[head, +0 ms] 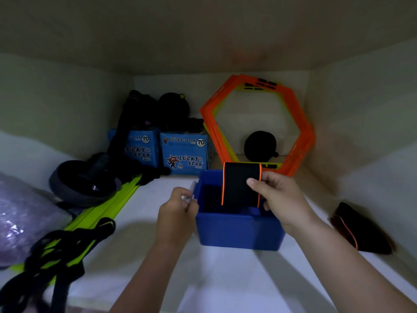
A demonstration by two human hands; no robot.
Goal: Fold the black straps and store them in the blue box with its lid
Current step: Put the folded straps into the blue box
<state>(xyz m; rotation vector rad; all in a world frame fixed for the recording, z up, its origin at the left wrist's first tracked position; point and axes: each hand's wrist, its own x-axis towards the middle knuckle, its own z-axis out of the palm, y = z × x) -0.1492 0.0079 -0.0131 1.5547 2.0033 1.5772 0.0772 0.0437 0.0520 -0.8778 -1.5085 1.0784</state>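
Strap [241, 185], folded, black with orange edging, is pinched upright by your right hand [279, 199], its lower end inside the open blue box [239, 231]. Your left hand [176, 213] grips a pale piece [190, 197] at the box's left rim. Straight down is free; a second strap [361, 229] lies well right.

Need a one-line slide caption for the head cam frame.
Right hand holds a folded black strap partway into the open blue box; left hand pinches a pale piece, likely the lid.
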